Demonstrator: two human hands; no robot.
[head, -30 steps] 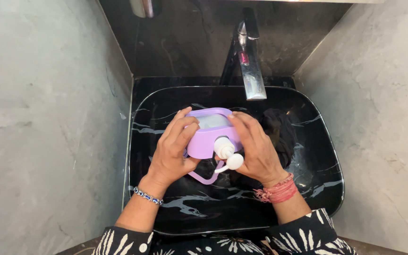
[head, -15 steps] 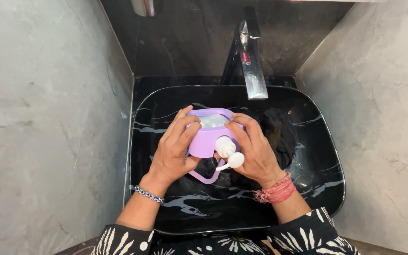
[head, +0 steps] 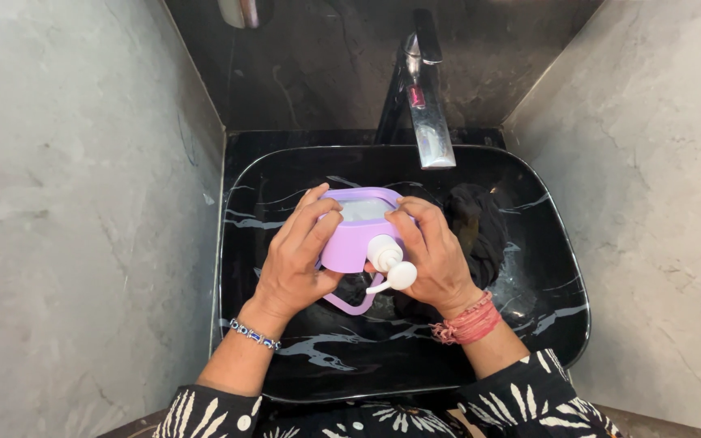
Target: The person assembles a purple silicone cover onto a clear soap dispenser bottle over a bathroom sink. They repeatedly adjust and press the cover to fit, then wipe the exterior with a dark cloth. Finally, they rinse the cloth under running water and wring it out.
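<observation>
Over a black marbled sink basin [head: 529,341] I hold a small lilac pump bottle [head: 352,243] with a white pump head [head: 391,264] and a lilac loop handle below it. My left hand [head: 298,259] grips the bottle's left side, fingers curled over its front. My right hand [head: 432,251] clasps the right side, thumb close to the white pump. A bead bracelet circles my left wrist, and pink-red threads wrap my right wrist.
A chrome tap [head: 427,113] juts out from the dark back wall above the basin. A dark cloth-like lump [head: 476,223] lies in the basin right of my hands. Grey stone walls [head: 66,203] close in on both sides.
Both hands with the bottle have shifted slightly toward the tap. The grip looks the same.
</observation>
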